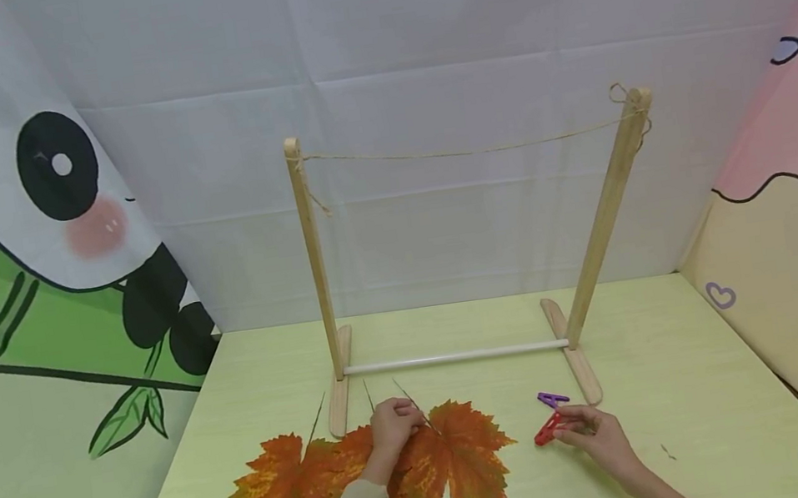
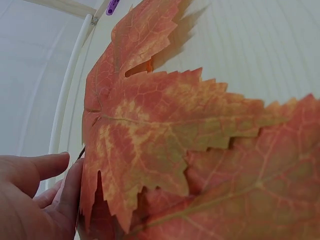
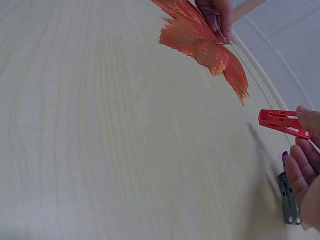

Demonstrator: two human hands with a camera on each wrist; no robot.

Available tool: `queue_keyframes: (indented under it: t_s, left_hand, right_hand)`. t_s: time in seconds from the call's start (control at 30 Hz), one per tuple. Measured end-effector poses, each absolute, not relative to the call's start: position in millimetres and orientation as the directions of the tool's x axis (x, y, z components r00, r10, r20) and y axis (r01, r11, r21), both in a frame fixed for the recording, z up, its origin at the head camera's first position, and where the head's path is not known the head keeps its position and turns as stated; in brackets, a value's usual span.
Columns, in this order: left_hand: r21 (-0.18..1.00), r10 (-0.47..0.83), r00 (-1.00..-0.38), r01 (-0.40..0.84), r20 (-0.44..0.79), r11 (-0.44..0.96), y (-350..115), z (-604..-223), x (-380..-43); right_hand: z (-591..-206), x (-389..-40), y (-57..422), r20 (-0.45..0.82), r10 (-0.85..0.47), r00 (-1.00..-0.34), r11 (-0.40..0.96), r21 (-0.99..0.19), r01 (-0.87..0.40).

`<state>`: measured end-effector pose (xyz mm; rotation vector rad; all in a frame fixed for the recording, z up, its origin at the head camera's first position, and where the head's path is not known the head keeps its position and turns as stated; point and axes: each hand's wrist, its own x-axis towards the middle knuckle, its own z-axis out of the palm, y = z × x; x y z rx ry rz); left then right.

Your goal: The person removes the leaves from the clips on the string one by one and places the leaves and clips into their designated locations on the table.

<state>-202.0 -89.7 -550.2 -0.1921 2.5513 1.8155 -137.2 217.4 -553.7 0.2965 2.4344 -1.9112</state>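
My left hand (image 1: 395, 428) pinches the rightmost orange maple leaf (image 1: 472, 458) near its thin stem; in the left wrist view this leaf (image 2: 150, 125) spreads beside the fingers, slightly lifted. More maple leaves (image 1: 272, 493) overlap to the left, stems pointing away. My right hand (image 1: 596, 433) holds a red clothespin (image 3: 280, 121) between thumb and fingertips, above the table. Just beyond it lies a purple clothespin (image 1: 552, 399). A dark grey clothespin (image 3: 288, 197) shows under the right hand in the right wrist view; the hand covers it in the head view.
A wooden frame stands at the back, with a left post (image 1: 316, 268), a right post (image 1: 606, 213) and a white bottom rod (image 1: 459, 356). A thin string (image 1: 432, 154) runs between the post tops. White cloth (image 1: 445, 251) hangs behind. A small scrap (image 1: 668, 452) lies right.
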Motion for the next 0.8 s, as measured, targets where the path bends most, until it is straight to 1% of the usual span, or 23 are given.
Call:
queue_keyframes:
  t_s: [0.3,0.5,0.67,0.8]
  left_hand:
    - [0.942,-0.068,-0.995,-0.097,-0.079,0.321,-96,-549,-201]
    - [0.947,-0.042,-0.996,-0.088,-0.079,0.308,-99,-549,-200]
    - [0.945,-0.028,-0.997,-0.080,-0.075,0.316,-102,-548,-199]
    - [0.943,-0.017,-0.997,-0.080,-0.079,0.323,-104,-547,-196]
  right_hand:
    - [-556,-135,213,-0.149,0.127,-0.981,0.183,-0.968,0.171]
    - [-562,-134,213,-0.117,0.113,-0.987,0.194,-0.971,0.138]
    - [-562,-132,212,-0.092,0.058,-0.994,0.239,-0.966,0.103]
    - [-563,-131,211,-0.065,-0.005,-0.998,0.321,-0.945,0.060]
